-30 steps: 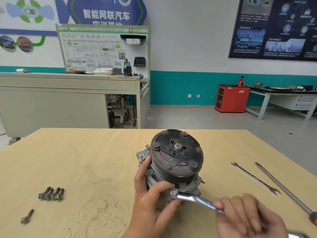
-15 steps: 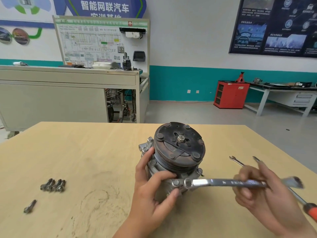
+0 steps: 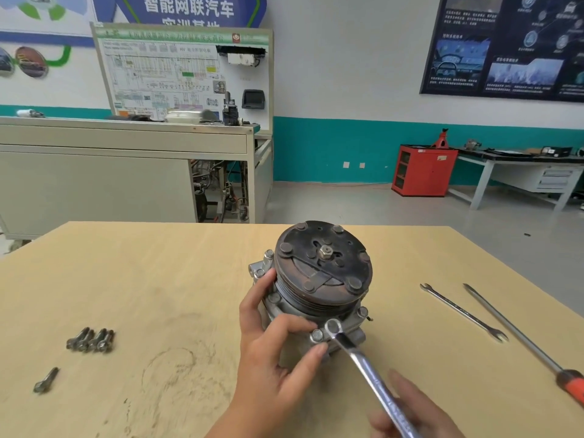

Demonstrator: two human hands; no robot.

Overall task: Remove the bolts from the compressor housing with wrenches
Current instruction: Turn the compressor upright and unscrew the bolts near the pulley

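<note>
Gripping the compressor (image 3: 284,308) from its left side, the left hand (image 3: 271,352) has its thumb up against the housing beside the pulley grooves. Its fingers curl round the lower front, one fingertip just under a bolt head (image 3: 316,335) on the front flange. On my feed the compressor stands near the middle of the wooden table (image 3: 158,279). Its dark clutch plate (image 3: 322,273) is tilted up toward the camera, with a hex nut (image 3: 325,251) at its centre.

The combination wrench (image 3: 369,371) slants from the lower right up to that flange. Its ring end sits just right of the bolt head, and I cannot tell whether it is seated over another bolt. The right hand (image 3: 414,412) is at the bottom edge, blurred and partly cut off. The wrench's shaft runs between its fingers, but I cannot tell how firmly they close on it.

Well to the left of the compressor, a cluster of loose bolts (image 3: 91,340) lies side by side, and a single bolt (image 3: 45,380) lies apart, nearer me. To the right lie an open-end wrench (image 3: 464,312) and, beside it, a screwdriver (image 3: 512,328) with an orange handle. The two are roughly parallel and clear of both hands.

Beyond the table I see a wiring-diagram board (image 3: 183,74) on a grey bench and a red cabinet (image 3: 423,170) against the teal-banded wall.
</note>
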